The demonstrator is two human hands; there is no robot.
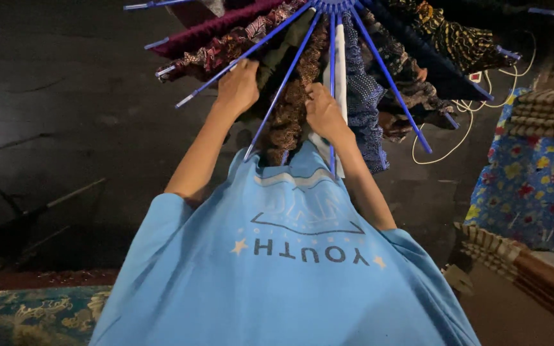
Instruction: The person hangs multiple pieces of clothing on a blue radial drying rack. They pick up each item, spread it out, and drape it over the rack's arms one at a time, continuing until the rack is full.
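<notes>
A blue drying rack with spokes fanning out from a hub at the top holds several patterned cloths. My left hand grips dark cloth between two spokes on the left. My right hand is closed on a brown patterned cloth and a white cloth strip near the middle spokes. A light blue shirt hangs over the near spokes and covers the lower part of the view, hiding my upper arms.
A dark floor lies to the left. A white cable curls on the floor at the right. A blue flowered cloth covers a woven piece at the right. A green patterned cushion sits at the bottom left.
</notes>
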